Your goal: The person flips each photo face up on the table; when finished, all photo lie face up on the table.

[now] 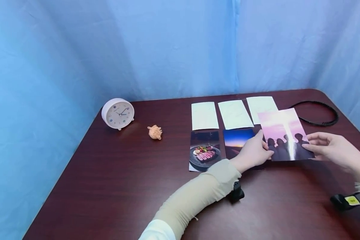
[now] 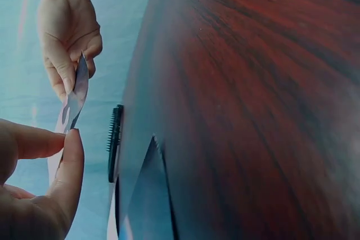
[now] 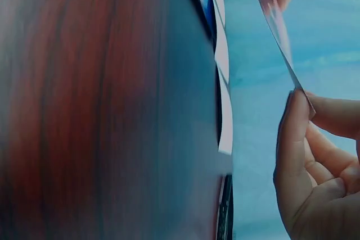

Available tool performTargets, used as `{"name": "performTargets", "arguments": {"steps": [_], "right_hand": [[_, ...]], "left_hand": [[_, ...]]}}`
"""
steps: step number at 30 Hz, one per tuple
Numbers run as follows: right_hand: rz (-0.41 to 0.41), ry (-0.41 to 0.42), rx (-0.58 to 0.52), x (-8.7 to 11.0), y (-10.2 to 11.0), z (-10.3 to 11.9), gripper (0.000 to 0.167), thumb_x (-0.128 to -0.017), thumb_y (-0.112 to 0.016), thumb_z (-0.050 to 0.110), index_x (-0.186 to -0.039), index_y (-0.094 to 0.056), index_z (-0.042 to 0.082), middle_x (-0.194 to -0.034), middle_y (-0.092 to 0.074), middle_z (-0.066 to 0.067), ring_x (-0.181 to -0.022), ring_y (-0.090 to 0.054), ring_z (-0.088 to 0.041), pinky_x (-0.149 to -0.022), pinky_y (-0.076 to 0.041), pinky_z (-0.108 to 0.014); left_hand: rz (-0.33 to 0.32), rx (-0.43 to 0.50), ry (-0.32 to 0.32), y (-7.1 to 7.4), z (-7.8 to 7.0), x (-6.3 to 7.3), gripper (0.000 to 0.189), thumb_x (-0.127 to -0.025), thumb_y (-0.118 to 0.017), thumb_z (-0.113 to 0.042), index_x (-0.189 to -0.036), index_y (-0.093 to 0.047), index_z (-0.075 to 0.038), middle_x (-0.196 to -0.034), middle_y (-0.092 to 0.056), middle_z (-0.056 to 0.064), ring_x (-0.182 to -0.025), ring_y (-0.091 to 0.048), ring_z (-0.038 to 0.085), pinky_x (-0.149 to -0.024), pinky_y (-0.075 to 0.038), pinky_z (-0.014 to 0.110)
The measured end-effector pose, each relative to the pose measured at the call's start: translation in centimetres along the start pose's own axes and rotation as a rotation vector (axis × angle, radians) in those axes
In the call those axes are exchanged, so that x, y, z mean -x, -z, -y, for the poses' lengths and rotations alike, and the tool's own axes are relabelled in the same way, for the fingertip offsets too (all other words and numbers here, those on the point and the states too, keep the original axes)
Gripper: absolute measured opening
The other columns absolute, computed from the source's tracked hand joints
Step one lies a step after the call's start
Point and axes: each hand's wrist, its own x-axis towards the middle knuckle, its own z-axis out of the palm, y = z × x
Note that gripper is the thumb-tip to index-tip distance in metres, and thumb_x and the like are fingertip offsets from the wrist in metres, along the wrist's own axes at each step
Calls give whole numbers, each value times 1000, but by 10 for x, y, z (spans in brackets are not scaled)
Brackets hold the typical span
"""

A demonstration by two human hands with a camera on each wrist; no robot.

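Both hands hold a glossy photo with a pink sky and dark silhouettes of several people, raised above the table. My left hand pinches its left edge between thumb and finger. The right hand grips the opposite edge, thumb on the picture side. Seen edge-on in both wrist views, the photo is slightly bent. Under the left forearm and hand lies a sunset photo, partly hidden. To its left is a photo of sliced meat on a dark plate.
Behind lie three white cards, the right one partly covered by the held photo. A black ring-shaped band with small teeth rests at the back right. A white alarm clock and a peach-coloured tangled bundle sit left on the dark table.
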Motion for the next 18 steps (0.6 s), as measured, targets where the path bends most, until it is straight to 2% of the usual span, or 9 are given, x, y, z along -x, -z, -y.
{"name": "performTargets", "arguments": {"steps": [2,3,5,7,10,12,18], "right_hand": [[40,-10,-17,6,3,11,25,-89,-67,17,-95,-54,37,-76,-60,17,-65,-60,0,-56,-55,-25],[53,-20,-13,8,4,15,27,-89,-66,15,-94,-53,38,-76,-60,17,-65,-59,0,-56,-55,-24],[81,-44,6,11,5,21,19,-90,-65,13,-99,-56,28,-75,-59,16,-65,-59,0,-57,-55,-25],[111,-70,54,12,5,22,17,-92,-62,14,-107,-56,11,-76,-58,16,-65,-57,0,-58,-56,-26],[141,-112,129,11,5,18,39,-93,-59,16,-116,-45,-12,-77,-58,13,-64,-55,-1,-59,-56,-28],[161,-132,156,10,5,14,44,-93,-59,17,-117,-42,-16,-78,-59,9,-64,-54,-2,-60,-56,-28],[209,-144,205,10,5,11,44,-91,-61,14,-114,-44,-20,-82,-61,0,-67,-52,-4,-60,-56,-28]], "left_hand": [[4,-57,15,-5,-2,-4,57,-86,-70,-15,-134,-41,-3,-70,-54,-10,-52,-55,-7,-64,-40,3],[10,-73,32,-8,-3,-5,64,-86,-70,-17,-139,-37,-3,-69,-54,-11,-52,-55,-7,-63,-40,4],[32,-110,67,-12,-4,-8,70,-86,-70,-19,-143,-33,-3,-67,-54,-11,-52,-54,-5,-61,-39,5],[52,-169,75,-17,-5,-10,57,-85,-71,-22,-132,-43,-4,-65,-57,-11,-52,-52,-4,-57,-38,7],[66,-238,68,-23,-6,-13,33,-83,-72,-25,-105,-53,-10,-65,-59,-10,-54,-50,-1,-56,-37,8],[67,-280,60,-26,-6,-13,28,-81,-73,-26,-91,-51,-13,-66,-60,-9,-56,-48,-1,-57,-35,8],[85,-312,93,-31,-7,-12,27,-80,-74,-27,-85,-51,-15,-63,-59,-9,-54,-47,0,-54,-35,10]]}}
